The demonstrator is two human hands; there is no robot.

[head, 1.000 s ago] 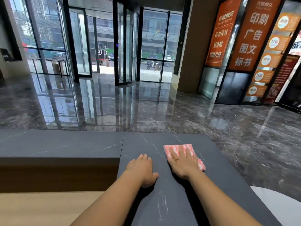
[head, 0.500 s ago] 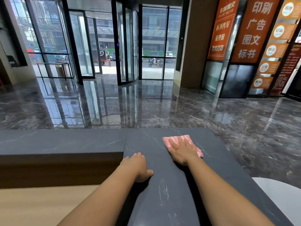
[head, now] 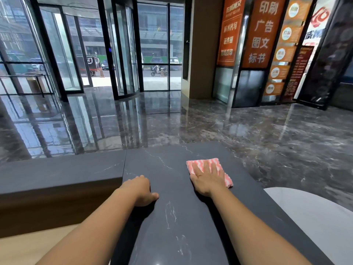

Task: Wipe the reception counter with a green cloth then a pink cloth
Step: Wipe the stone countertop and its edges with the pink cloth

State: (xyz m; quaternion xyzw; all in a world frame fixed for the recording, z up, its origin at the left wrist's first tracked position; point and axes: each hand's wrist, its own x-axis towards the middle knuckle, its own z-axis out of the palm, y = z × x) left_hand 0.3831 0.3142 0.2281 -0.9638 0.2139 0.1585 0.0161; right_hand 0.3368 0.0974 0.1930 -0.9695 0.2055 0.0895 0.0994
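Hidden: your right hand [head: 207,178] covers the middle of the pink cloth [head: 212,162], so only its far strip, left corner and right edge show, and its folds cannot be read. The fingertips of your left hand [head: 140,190] are foreshortened and hard to make out. Both forearms are cut off by the bottom of the frame. Your right fingers are straight and spread, pressing the cloth flat on the dark stone counter [head: 172,222], right of centre and short of the far edge. Your left hand rests on the counter near its left edge, fingers loosely bent, thumb out to the right, gripping nothing. Against half a second ago, the cloth lies a little farther back from the far edge, your right fingers point more straight ahead, and your left hand sits in much the same spot; the view itself has swung. Around you: a lower dark ledge [head: 57,169] adjoins the counter on the left, with a pale wood surface [head: 19,249] below it and a white rounded surface [head: 315,217] at the right. Beyond lie the glossy marble floor [head: 191,127], a glass revolving door [head: 124,48] and blurred orange signs [head: 261,31].
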